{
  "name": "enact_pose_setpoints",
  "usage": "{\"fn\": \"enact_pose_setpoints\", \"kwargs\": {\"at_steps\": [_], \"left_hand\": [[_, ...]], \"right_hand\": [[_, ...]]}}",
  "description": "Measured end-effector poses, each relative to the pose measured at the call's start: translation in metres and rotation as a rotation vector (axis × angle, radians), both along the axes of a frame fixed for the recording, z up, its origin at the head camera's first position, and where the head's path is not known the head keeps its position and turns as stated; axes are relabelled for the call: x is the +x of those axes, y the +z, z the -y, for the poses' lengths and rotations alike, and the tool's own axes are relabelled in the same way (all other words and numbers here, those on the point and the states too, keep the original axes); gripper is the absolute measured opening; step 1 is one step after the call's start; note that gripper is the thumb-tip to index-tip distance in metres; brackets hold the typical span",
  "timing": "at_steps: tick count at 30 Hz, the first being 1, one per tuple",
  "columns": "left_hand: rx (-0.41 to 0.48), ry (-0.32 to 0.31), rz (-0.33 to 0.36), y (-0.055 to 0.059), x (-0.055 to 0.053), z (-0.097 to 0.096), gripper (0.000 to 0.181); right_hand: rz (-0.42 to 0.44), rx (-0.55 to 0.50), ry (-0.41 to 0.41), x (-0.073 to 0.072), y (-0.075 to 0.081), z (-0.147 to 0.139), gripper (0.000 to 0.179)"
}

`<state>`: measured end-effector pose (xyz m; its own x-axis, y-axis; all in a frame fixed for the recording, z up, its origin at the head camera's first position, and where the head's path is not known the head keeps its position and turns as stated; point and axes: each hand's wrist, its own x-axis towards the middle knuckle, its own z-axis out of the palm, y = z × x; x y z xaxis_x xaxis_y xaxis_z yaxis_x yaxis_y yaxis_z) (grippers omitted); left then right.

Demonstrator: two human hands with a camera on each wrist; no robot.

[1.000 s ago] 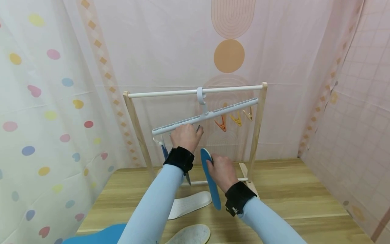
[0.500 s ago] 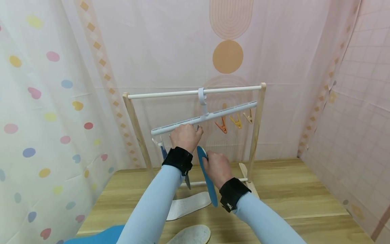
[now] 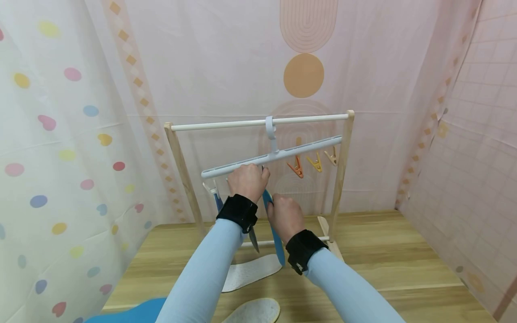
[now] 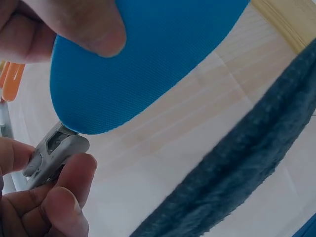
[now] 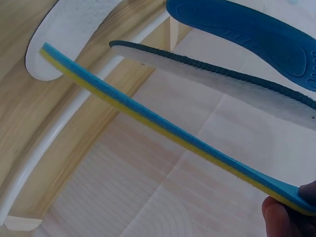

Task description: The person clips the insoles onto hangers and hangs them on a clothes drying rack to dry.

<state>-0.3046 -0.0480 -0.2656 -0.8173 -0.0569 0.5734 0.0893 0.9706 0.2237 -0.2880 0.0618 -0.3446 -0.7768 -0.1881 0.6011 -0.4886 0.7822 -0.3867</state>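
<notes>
My left hand (image 3: pixel 248 183) pinches a grey clothespin (image 4: pixel 57 155) under the lower, left end of the tilted hanger (image 3: pixel 242 165). In my right hand (image 3: pixel 286 219) is a thin blue insole (image 3: pixel 278 244) with a yellow underside (image 5: pixel 163 131), held upright. Its rounded top edge is right at the clothespin's mouth in the left wrist view. Beside it hangs a dark, fuzzy insole (image 4: pixel 237 158) with a pale underside, its upper end hidden by my left hand. Another blue insole (image 5: pixel 242 24) hangs farther left. Orange (image 3: pixel 296 169), yellow (image 3: pixel 315 162) and pale yellow (image 3: pixel 331 157) clothespins dangle from the hanger's right half.
The hanger hooks over the white bar (image 3: pixel 218 124) of a small wooden rack, whose posts (image 3: pixel 342 179) stand on the wood-grain table (image 3: pixel 387 251). Two whitish insoles lie in front, one farther (image 3: pixel 252 271), one nearer (image 3: pixel 254 312). A blue shape (image 3: pixel 129 312) shows at lower left.
My right hand has moved left with the blue insole, bringing its top edge up close to my left hand. The hanger's right end has dipped slightly. My left hand has stayed nearly in place.
</notes>
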Motion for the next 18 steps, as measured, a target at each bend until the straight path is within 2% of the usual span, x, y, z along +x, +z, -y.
{"fn": "enact_pose_setpoints", "kwargs": {"at_steps": [11, 18], "left_hand": [[0.004, 0.019, 0.011, 0.003, 0.003, 0.001, 0.059], [-0.003, 0.033, 0.017, 0.003, 0.003, 0.004, 0.059]], "right_hand": [[-0.058, -0.048, -0.007, -0.003, 0.005, 0.010, 0.023], [-0.103, -0.037, -0.007, -0.004, 0.011, 0.016, 0.022]]}}
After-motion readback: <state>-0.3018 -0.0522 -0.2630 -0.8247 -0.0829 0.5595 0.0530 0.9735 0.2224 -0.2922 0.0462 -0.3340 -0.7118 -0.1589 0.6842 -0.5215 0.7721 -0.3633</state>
